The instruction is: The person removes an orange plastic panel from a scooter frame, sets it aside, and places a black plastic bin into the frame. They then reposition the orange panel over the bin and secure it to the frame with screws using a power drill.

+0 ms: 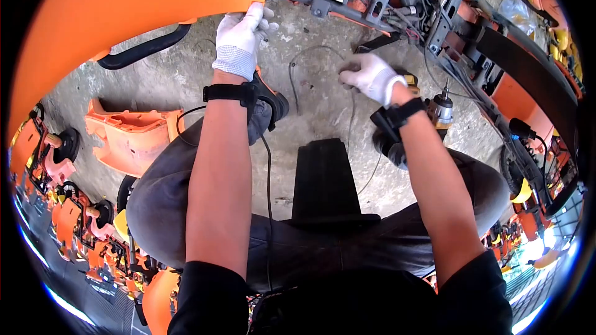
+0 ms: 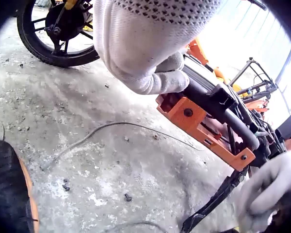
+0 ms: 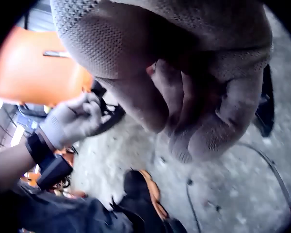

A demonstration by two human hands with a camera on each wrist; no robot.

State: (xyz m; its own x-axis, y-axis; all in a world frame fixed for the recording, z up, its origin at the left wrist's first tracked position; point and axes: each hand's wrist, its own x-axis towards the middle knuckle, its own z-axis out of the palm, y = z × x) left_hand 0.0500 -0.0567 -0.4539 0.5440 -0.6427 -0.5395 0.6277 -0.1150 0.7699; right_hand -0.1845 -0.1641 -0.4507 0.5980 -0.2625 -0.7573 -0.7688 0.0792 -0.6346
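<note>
A large orange body panel [image 1: 167,6] fills the upper left of the head view. My white-gloved left hand [image 1: 239,37] pinches its lower right corner, thumb on the edge and fingers bent beneath. Beside that corner, the left wrist view shows an orange bracket [image 2: 186,116] with holes, fixed along a dark frame tube [image 2: 233,121]. Some way to the right, my gloved right hand [image 1: 369,77] hovers over the floor, below the frame. Its fingers [image 3: 213,138] are curled in toward the palm, with the thumb close to them. No thing shows in its grip; the palm is in shadow.
A power driver [image 1: 442,108] stands at the right, near my shoe. An orange plastic shell [image 1: 133,136] lies on the concrete at left. Wires and metal brackets [image 1: 444,15] crowd the upper right. A thin cable [image 1: 292,74] curves across the floor. A black panel [image 1: 326,177] is between my legs.
</note>
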